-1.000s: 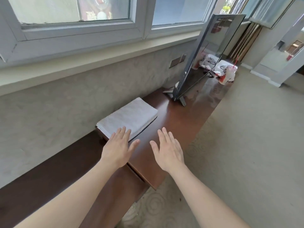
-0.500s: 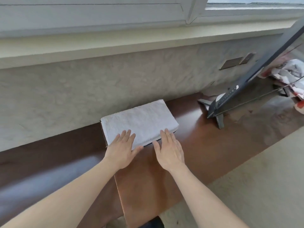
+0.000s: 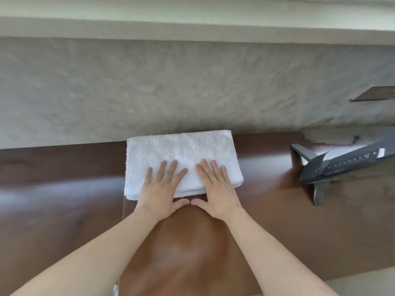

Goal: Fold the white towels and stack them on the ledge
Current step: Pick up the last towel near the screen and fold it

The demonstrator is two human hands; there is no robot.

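A folded white towel [image 3: 181, 150] lies flat on the brown wooden ledge [image 3: 267, 210], its far edge against the textured wall. My left hand [image 3: 162, 189] rests palm down on the towel's near left part with straight, spread fingers. Beside it, my right hand [image 3: 215, 186] lies flat on the near right part, fingers straight too. Both thumbs reach past the towel's near edge onto the wood and almost meet. The layered near edge of the towel shows between and beside my hands.
A dark grey screen stand [image 3: 320, 167] with a splayed foot sits on the ledge to the right. A grey textured wall [image 3: 171, 82] rises behind the towel, with a pale sill above. Pale floor shows at the bottom right corner.
Both hands moved forward from the towel's near edge onto its top. The view tilted down and closer, so the towel now sits straight ahead.
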